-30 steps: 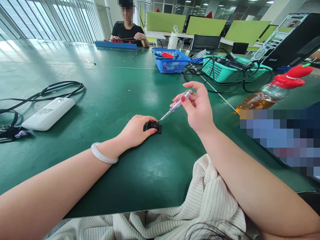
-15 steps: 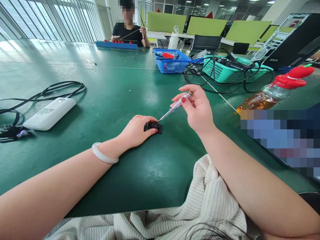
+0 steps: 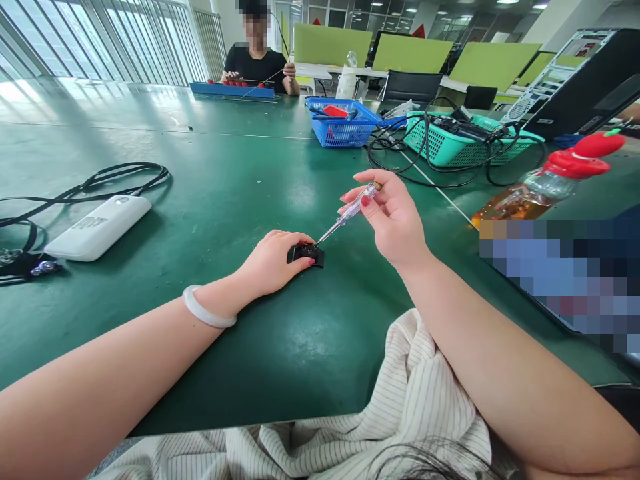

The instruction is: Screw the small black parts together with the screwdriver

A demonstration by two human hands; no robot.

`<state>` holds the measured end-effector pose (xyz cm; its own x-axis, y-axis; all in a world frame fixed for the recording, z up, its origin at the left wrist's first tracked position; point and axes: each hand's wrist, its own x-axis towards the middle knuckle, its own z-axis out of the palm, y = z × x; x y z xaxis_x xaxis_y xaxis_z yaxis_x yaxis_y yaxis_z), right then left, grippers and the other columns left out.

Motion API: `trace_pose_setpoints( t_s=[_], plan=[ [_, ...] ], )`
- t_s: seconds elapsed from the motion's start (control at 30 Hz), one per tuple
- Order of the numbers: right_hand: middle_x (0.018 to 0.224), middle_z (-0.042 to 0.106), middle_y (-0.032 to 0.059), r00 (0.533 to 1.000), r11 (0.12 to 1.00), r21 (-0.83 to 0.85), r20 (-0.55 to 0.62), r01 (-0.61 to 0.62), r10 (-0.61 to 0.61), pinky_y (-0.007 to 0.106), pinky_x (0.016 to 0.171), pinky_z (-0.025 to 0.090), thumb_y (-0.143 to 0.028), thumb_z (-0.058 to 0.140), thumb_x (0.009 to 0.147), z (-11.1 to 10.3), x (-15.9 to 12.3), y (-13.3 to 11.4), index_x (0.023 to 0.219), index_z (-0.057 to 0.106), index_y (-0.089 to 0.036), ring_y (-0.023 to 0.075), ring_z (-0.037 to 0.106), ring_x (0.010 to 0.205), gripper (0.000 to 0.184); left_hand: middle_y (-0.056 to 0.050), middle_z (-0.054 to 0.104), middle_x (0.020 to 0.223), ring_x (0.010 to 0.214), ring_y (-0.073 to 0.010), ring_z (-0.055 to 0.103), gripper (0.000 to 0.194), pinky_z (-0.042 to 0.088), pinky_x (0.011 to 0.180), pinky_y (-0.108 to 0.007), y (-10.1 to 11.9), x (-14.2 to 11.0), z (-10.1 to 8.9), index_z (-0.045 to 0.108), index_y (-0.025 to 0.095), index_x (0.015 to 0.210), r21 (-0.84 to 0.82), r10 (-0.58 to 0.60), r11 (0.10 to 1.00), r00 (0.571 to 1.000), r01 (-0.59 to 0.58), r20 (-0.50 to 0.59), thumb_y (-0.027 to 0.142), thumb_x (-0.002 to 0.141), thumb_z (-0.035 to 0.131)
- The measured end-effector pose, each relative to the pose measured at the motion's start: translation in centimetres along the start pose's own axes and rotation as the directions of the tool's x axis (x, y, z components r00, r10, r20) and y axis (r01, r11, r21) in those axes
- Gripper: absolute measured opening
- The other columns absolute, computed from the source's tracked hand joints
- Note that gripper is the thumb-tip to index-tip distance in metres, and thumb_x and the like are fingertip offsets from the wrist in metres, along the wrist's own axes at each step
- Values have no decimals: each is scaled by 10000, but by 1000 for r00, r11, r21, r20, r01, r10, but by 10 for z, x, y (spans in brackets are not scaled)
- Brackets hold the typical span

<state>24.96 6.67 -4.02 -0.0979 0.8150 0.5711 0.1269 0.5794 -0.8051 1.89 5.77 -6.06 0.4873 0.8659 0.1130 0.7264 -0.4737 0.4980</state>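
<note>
On the green table a small black block (image 3: 315, 255), with tiny details on its top, lies between the thumb and fingers of my left hand (image 3: 273, 262). Its exact kind is too small to make out. My right hand (image 3: 397, 217) is closed on a slim screwdriver (image 3: 354, 207) with a clear handle and a brownish end cap. The screwdriver slants down to the left, and its tip meets the top of the black block near my left fingertips. A pale bangle (image 3: 207, 308) circles my left wrist.
A white power bank (image 3: 100, 227) with black cable lies at the left. Ahead stand a blue basket (image 3: 345, 127) and a teal basket (image 3: 440, 147) trailing cables. A red-capped bottle (image 3: 530, 190) leans at the right. Across the table, a person (image 3: 257, 67) handles a blue rack (image 3: 233, 91).
My hands, the screwdriver and the black block keep nearly the same pose. Across the table, the person's raised hand and the thin rod have dropped lower.
</note>
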Motion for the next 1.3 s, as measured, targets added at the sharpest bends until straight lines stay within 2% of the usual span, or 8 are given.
trace_pose_setpoints(
  t_s=[0.13,0.27,0.6,1.0,1.2,1.3],
  plan=[
    [1116,747,-16,998,998,39,17,-53,52,494,1008,618,-493,622,968,-2,2,1,1298,618,-402,198,745,1005,343,-37,745,1248,1230,-305,597,367,474,1106,-477,1,0,-1,695,255,1241,0,-2,1000,1000,2,0,419,930,588],
    [1055,764,-26,996,995,57,13,-86,85,520,1020,621,-474,614,978,-3,3,3,1336,617,-425,201,759,1001,362,-36,747,1246,1232,-304,598,370,472,1111,-469,2,0,-1,697,253,1244,10,-5,1000,1000,5,3,415,929,589],
    [975,770,-28,990,984,121,-35,-132,138,477,966,657,-495,714,915,-6,6,12,1262,664,-374,186,783,916,371,-37,752,1233,1217,-308,604,367,463,1118,-485,1,1,0,699,261,1241,8,10,1000,1000,-10,4,419,925,600],
    [958,782,-30,973,962,175,-58,-211,224,455,934,660,-475,761,880,-8,7,15,1211,668,-347,195,790,925,367,-37,746,1255,1223,-303,599,362,463,1116,-464,-1,1,0,697,263,1266,10,15,1000,1000,-15,6,382,933,620],
    [888,766,-49,925,916,246,-132,-317,356,423,977,629,-376,777,872,-4,8,6,1135,684,-319,175,782,939,284,-33,744,1257,1217,-302,598,357,467,1105,-463,-1,0,0,699,268,1266,10,15,1000,1000,-16,12,377,938,612],
    [836,745,-62,892,883,302,-169,-359,420,398,966,629,-306,797,850,-4,9,4,1054,695,-294,149,777,849,229,-36,740,1265,1226,-308,593,366,472,1098,-466,-1,0,0,700,270,1268,13,6,1000,1000,-6,11,383,930,621]
  ],
)
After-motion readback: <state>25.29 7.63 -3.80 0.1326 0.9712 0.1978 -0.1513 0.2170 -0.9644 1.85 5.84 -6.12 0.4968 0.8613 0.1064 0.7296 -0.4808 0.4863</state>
